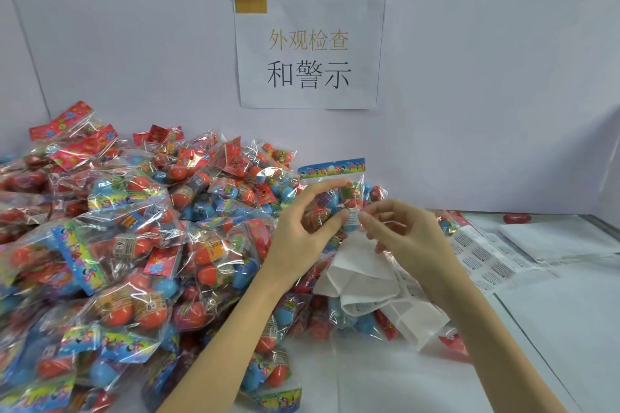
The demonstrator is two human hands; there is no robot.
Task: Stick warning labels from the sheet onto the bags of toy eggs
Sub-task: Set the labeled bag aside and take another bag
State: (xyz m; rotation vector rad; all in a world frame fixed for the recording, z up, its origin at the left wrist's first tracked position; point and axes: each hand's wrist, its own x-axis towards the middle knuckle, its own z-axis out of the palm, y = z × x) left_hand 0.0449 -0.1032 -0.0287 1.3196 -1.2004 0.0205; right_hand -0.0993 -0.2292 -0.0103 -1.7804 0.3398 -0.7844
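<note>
Right hand (389, 228) pinches a small white warning label (351, 219) against the clear plastic bag of toy eggs (335, 201), gripped upright by the left hand (302, 228) just beside it.

bag pile (117, 245) crowds left, bare table (553, 329) right
</note>
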